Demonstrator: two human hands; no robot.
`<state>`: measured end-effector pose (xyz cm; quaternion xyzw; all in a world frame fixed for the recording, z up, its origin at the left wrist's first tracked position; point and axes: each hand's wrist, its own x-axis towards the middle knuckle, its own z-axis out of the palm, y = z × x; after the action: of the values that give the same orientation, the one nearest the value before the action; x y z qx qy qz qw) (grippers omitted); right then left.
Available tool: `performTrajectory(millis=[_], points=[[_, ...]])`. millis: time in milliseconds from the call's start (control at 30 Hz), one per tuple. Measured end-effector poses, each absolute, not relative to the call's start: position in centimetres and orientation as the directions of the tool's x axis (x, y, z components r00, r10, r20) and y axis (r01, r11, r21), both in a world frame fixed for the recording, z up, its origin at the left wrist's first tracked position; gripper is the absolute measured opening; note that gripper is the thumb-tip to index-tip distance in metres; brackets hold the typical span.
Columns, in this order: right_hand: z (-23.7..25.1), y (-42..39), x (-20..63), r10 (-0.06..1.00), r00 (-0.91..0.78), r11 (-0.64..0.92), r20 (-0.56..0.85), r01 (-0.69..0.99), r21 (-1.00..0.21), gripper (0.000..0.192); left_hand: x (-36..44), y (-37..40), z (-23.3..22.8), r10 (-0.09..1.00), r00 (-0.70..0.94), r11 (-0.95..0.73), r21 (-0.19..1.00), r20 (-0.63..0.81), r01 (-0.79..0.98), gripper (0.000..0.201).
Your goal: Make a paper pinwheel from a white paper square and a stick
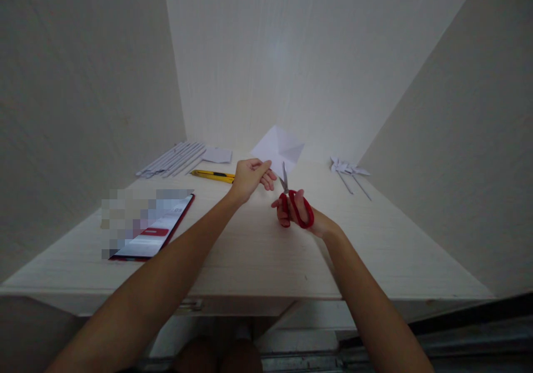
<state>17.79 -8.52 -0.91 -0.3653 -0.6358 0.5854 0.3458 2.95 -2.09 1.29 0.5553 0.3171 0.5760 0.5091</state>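
My left hand pinches the near left edge of a white square of paper, which is held up with a corner toward me and shows fold creases. In my right hand is a pair of scissors with red handles, my fingers through the loops. Their metal blades are parted and point up at the paper's near corner. From this view I cannot tell whether the blades touch the paper.
A yellow utility knife lies left of my left hand. Behind it are several rolled paper sticks and a small stack of paper. A phone or tablet rests at the left. Paper pinwheels on sticks lie right. Walls enclose the desk.
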Motion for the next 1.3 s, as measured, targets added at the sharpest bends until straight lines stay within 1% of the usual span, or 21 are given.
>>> performTrajectory(millis=[167, 367, 733, 1067, 1300], points=[[-0.78, -8.60, 17.75, 0.874, -0.485, 0.048, 0.037, 0.011, -0.999, 0.063, 2.94, -2.02, 1.12, 0.934, 0.141, -0.288, 0.925, 0.329, -0.247, 0.027], [-0.70, -8.64, 17.73, 0.866, -0.501, 0.009, -0.006, 0.028, -1.000, 0.064, 2.98, -1.79, 0.86, 0.922, 0.154, -0.303, 0.910, 0.355, -0.284, 0.026], [-0.76, -8.62, 17.80, 0.863, -0.505, 0.010, 0.023, -0.027, -1.000, 0.061, 3.10, -1.92, 0.86, 0.933, 0.149, -0.277, 0.917, 0.329, -0.288, 0.025], [-1.03, -8.21, 18.00, 0.848, -0.530, 0.024, 0.011, 0.018, -1.000, 0.067, 3.20, -2.08, 0.95, 0.938, 0.167, -0.250, 0.926, 0.304, -0.283, 0.026], [-0.84, -8.33, 17.97, 0.849, -0.529, 0.021, -0.005, 0.042, -0.999, 0.069, 3.18, -2.00, 0.79, 0.928, 0.179, -0.270, 0.921, 0.327, -0.281, 0.024]])
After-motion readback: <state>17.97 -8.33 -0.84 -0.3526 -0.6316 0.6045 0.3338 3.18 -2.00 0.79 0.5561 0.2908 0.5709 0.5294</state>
